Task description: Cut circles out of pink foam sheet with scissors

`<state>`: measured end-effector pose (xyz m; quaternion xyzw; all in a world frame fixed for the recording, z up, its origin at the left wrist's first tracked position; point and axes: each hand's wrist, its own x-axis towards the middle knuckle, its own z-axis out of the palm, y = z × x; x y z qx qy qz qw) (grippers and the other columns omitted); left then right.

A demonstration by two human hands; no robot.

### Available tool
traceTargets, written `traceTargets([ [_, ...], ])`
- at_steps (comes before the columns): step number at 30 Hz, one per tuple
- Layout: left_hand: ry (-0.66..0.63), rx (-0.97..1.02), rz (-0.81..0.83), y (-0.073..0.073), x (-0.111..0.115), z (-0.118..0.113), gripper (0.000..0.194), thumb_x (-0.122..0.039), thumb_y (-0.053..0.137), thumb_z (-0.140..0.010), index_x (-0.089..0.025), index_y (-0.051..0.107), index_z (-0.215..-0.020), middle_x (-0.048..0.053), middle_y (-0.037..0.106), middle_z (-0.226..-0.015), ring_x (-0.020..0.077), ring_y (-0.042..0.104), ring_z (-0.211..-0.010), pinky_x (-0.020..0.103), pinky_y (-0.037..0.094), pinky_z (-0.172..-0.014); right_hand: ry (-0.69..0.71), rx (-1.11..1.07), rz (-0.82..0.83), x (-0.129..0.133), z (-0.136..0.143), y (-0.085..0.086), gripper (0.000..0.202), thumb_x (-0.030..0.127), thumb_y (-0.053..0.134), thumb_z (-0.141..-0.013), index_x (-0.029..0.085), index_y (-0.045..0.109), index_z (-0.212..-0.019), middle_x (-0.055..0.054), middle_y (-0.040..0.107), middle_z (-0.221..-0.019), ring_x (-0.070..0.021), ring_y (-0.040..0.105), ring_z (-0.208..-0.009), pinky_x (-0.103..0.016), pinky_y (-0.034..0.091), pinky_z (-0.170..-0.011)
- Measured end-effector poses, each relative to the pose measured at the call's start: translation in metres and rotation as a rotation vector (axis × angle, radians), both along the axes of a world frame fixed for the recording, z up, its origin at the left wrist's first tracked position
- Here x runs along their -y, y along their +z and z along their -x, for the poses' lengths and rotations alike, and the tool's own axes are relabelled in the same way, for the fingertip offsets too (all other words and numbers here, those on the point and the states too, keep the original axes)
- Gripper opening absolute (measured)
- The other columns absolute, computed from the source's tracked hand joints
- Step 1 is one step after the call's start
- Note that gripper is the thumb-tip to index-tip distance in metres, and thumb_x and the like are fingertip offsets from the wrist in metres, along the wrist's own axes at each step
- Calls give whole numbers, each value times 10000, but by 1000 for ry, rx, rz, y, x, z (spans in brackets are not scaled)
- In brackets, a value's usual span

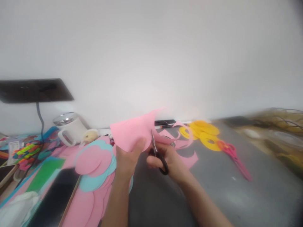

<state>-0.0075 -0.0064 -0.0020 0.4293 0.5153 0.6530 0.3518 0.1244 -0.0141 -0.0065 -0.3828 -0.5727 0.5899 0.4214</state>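
Observation:
A pink paper sheet [130,132] is raised above the dark tabletop, its lower edge rounded. My left hand [130,156] is closed on its lower part, with the thumb lying across the front. Black-handled scissors [163,162] are in my right hand [168,157], fingers wrapped round the handles. Their blades point up and meet the paper's right side, where a strip of it curls away. Behind my right hand lie pink offcuts [189,160]. Pink and blue paper circles [92,159] overlap in a stack to the left of my left hand.
Yellow paper rings [208,142] and pink scissors [236,157] lie on the grey table [213,195] at right. At left are a white mug [73,130], a dark flat panel [54,195], a green sheet [44,173] and a cable [40,116]. A wall rises behind.

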Motion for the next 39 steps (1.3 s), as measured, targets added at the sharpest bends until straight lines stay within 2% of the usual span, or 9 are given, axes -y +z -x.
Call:
traceTargets([
  [5,-20,-59,59,4,4,2,465,-321,746,-608,-159,625,-1027,100,675,-1030,276,622,-981,426,530,-826,37,-39,-64,-4,-3,-1,398,477,745,-650,176,524,-790,43,425,-614,-103,373,-571,-238,312,-512],
  [15,-78,-44,7,6,5,3,397,-332,742,-616,-157,646,-960,94,683,-987,276,623,-982,419,535,-824,65,-51,-48,-4,-4,0,442,522,744,-638,171,496,-740,51,371,-620,-92,318,-561,-234,272,-513],
  [26,-88,-46,-13,6,5,4,458,-310,738,-620,-144,623,-1031,102,674,-1024,268,631,-967,407,537,-818,72,-37,-81,-2,-4,0,375,467,714,-701,160,552,-842,51,328,-632,-94,282,-580,-234,246,-524],
  [33,-80,-33,-1,6,4,4,446,-318,738,-610,-137,626,-1003,107,676,-1014,266,634,-953,396,537,-803,34,-30,-81,-2,-4,-4,309,389,733,-689,176,550,-816,23,431,-716,-106,351,-626,-241,307,-567],
  [39,-50,-47,27,5,4,4,383,-345,730,-608,-121,649,-908,109,691,-921,257,645,-872,360,540,-734,6,-1,-18,-1,-3,-2,245,333,707,-690,172,545,-777,25,494,-612,-122,450,-569,-268,398,-572],
])
